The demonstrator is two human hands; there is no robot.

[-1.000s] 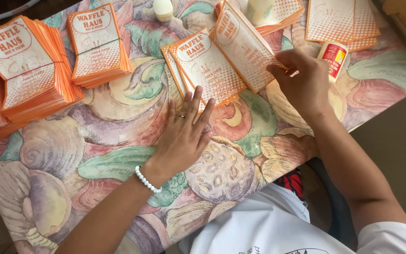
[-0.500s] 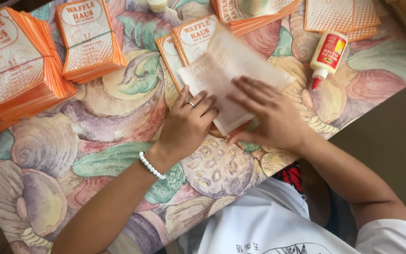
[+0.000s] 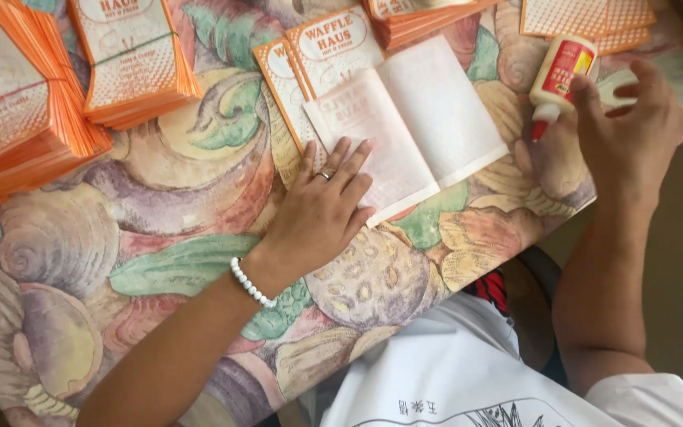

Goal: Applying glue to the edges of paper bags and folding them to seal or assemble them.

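Pressing flat with fingers spread, the left hand (image 3: 322,209) pins the opened sheet (image 3: 409,126) at frame centre. The right hand (image 3: 630,138), upper right, grips the glue bottle (image 3: 556,79), nozzle down.

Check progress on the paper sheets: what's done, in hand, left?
Done, apparently: one sheet lies open, blank side up. In hand: the left hand presses it flat while the right hand holds the glue bottle, tip down beside it. Left: no glue visible on the sheet; orange stacks wait.
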